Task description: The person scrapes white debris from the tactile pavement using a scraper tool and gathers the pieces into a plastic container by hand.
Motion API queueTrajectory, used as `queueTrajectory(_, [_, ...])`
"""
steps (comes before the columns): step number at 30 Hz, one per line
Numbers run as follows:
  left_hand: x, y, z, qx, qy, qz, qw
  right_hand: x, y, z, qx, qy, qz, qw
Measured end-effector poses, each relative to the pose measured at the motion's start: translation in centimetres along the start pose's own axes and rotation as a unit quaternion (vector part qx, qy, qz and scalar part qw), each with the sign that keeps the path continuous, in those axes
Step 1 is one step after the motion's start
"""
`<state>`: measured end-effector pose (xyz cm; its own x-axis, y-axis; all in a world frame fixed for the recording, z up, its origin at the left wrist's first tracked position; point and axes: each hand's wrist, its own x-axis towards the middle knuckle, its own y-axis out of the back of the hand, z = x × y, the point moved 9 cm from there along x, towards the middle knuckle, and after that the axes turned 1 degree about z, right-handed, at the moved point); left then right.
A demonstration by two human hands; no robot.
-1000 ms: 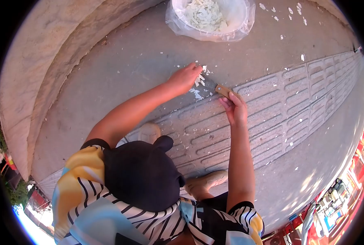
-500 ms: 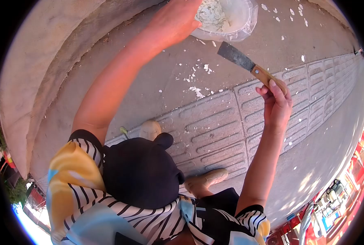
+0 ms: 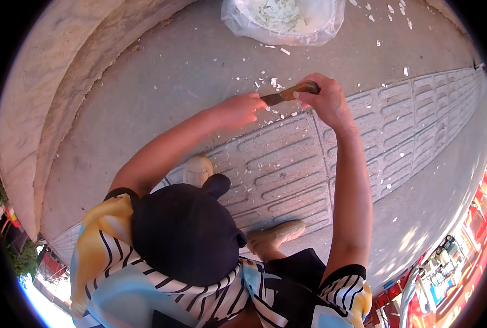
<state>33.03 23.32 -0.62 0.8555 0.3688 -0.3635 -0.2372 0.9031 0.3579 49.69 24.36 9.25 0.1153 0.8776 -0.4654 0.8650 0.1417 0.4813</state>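
A scraper with a wooden handle and a dark metal blade [image 3: 273, 99] is held nearly level above the pavement. My right hand [image 3: 326, 101] is closed around its handle. The fingers of my left hand [image 3: 240, 111] are bent at the blade's far end and cover it; the hand is slightly blurred. Beyond both hands, a tub lined with clear plastic [image 3: 322, 34] holds pale flakes [image 3: 279, 13]. More white flakes [image 3: 274, 83] lie scattered on the ground beneath and beyond the scraper.
Ribbed paving tiles [image 3: 287, 156] run diagonally across the ground. A curved stone edge [image 3: 52, 71] rises at the left. Two light shoes [image 3: 198, 170] and a dark rounded item [image 3: 186, 235] are near my body. Red objects [image 3: 481, 235] show at the lower right.
My left hand has left the tub and come down to the scraper's blade. My right hand has moved left and up, turning the scraper so its handle points up and right.
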Motion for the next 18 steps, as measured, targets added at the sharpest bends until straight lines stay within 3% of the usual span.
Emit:
queueTrajectory(2, [0.2, 3.0, 0.2, 0.036, 0.004, 0.039, 0.999, -0.4, 1.1, -0.8, 0.018, 0.007, 0.046, 0.999])
queueTrajectory(5, [-0.5, 6.0, -3.2, 0.083, 0.085, 0.180, 0.977, -2.1, 3.1, -2.8, -0.048, 0.168, 0.192, 0.966])
queueTrajectory(8, [-0.3, 3.6, -2.9, 0.117, 0.082, 0.169, 0.975, -3.5, 0.8, -2.9, -0.090, 0.197, 0.231, 0.948])
queueTrajectory(11, [0.5, 2.0, -1.7, 0.039, 0.061, 0.119, 0.990, -5.2, -2.6, -3.9, -0.133, 0.209, 0.184, 0.951])
queueTrajectory(14, [0.8, 6.8, 1.1, 0.160, -0.012, 0.278, 0.947, -4.8, -1.1, -4.5, -0.144, 0.220, 0.250, 0.932])
queueTrajectory(18, [4.1, 8.8, 2.2, 0.260, -0.094, 0.322, 0.905, -1.0, 0.2, -2.8, -0.160, 0.213, 0.308, 0.913])
